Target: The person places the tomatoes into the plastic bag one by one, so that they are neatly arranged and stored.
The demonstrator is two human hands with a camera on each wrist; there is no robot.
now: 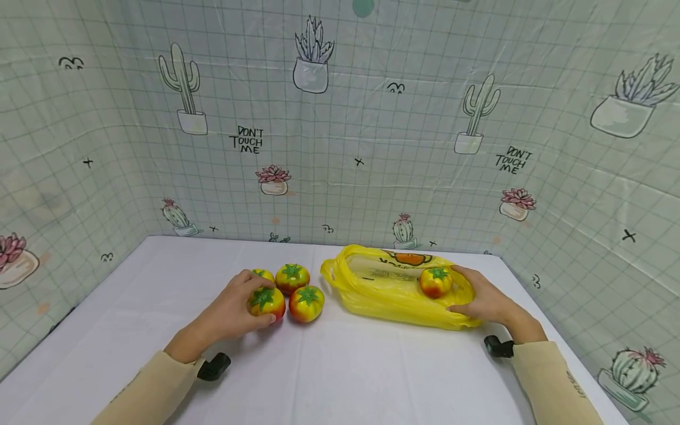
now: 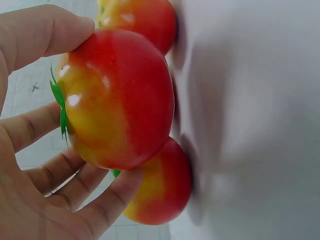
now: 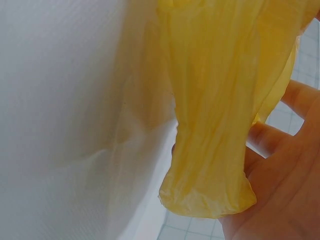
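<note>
My left hand (image 1: pixel 241 307) holds a glossy red-and-yellow tomato (image 2: pixel 120 100) with a green star-shaped top, thumb on one side and fingers on the other. Close around it on the table are more such tomatoes: one at the back (image 1: pixel 293 278), one to the right (image 1: pixel 306 304) and one partly hidden behind the fingers (image 1: pixel 262 274). A yellow plastic bag (image 1: pixel 393 310) lies on its side, its mouth spread. My right hand (image 1: pixel 486 295) grips the bag's right end, fingers behind the film (image 3: pixel 210 125). Beside its fingertips, a tomato (image 1: pixel 436 282) rests on the bag.
A white cloth covers the table (image 1: pixel 340 372). Behind and at both sides stands a grid-patterned curtain (image 1: pixel 340 130) printed with potted cacti. Each wrist wears a small black camera, one on the left (image 1: pixel 214 366) and one on the right (image 1: pixel 498 346).
</note>
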